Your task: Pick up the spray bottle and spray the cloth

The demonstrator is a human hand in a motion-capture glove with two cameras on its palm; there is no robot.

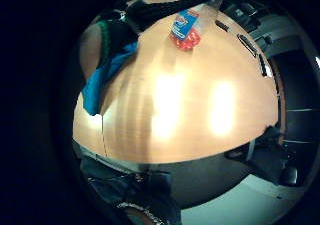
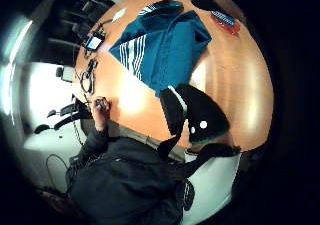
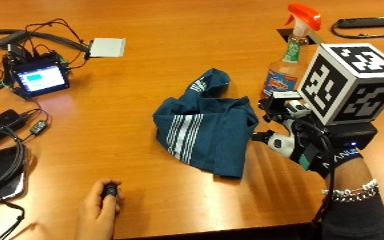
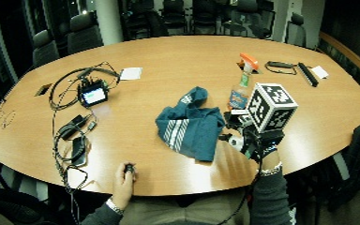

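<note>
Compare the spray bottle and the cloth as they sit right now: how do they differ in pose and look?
The spray bottle stands upright with an orange trigger head; the cloth lies crumpled and flat. The bottle is clear with a blue label; the cloth is teal with white stripes. The bottle stands beyond the gloved right hand; the cloth lies beside it. Both rest on the wooden table, untouched by that hand.

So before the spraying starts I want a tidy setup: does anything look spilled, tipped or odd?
Nothing spilled. The spray bottle stands upright beyond the gloved right hand; only the cloth lies crumpled rather than flat.
</note>
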